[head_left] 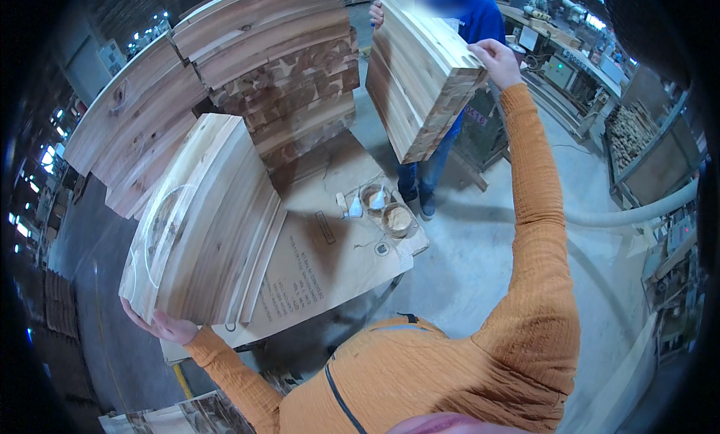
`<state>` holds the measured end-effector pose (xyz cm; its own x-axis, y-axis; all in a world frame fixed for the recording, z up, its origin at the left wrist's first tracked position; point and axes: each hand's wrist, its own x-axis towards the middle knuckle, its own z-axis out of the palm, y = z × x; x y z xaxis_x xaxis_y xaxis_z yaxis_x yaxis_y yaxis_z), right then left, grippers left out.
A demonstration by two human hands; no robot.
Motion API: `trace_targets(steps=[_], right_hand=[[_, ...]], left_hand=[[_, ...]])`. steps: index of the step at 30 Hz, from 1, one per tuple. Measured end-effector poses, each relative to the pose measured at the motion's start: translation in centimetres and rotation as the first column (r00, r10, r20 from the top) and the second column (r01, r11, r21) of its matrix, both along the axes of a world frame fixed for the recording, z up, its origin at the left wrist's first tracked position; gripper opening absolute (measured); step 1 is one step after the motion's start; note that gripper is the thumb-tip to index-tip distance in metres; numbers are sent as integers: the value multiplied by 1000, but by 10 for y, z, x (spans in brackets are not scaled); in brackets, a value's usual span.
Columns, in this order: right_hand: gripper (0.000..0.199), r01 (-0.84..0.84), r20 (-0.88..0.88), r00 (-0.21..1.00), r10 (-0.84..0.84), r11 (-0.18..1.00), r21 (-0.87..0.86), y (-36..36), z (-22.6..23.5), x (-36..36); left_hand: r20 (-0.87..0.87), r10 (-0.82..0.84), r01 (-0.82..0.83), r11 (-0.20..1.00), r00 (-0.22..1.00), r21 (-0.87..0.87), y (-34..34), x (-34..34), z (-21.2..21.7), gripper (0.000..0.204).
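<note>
My left hand (166,326) grips the near lower corner of a stack of light wooden panels (206,231), its fingers curled partly out of sight round the edge. This stack sits at the left on a cardboard-covered platform (315,273). With my right arm stretched far forward, my right hand (498,63) clasps the upper right corner of a second block of wooden panels (420,81). That block is tilted and off the floor. A co-worker in a blue top (480,14) stands behind it, one hand (376,14) on its far left edge.
Tall piles of wooden panels (277,51) rise at the back left. Two round tubs (396,219) and white squeeze bottles (355,207) stand on the cardboard's right end. A thick pale hose (637,215) crosses the floor at right, near a bin of wood offcuts (637,138).
</note>
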<state>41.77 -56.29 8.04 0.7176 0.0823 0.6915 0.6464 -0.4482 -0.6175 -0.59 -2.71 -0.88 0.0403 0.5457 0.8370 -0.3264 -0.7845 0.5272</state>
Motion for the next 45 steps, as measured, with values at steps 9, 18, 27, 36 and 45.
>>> trace_targets(steps=[9, 18, 27, 36, 45], right_hand=[[21, -279, -106, 958, 267, 953, -122, 94, 16, -13], [25, -104, 58, 989, 133, 928, -359, 156, 24, -16], [23, -72, 152, 978, 144, 913, -401, 170, 2, -57], [18, -49, 218, 965, 147, 915, -400, 167, 0, -66], [28, 74, 373, 907, 194, 799, -597, 159, -8, -79]], left_hand=[[-25, -5, 6, 1000, 1000, 25, 11, 0, -7, 66], [-17, -65, 65, 998, 998, -17, 15, -1, -7, 61], [0, -63, 63, 995, 998, -72, 10, -2, -5, 70], [14, -28, 28, 999, 1000, -23, 14, -2, -5, 68], [25, -90, 91, 996, 996, -24, 14, -2, -6, 64]])
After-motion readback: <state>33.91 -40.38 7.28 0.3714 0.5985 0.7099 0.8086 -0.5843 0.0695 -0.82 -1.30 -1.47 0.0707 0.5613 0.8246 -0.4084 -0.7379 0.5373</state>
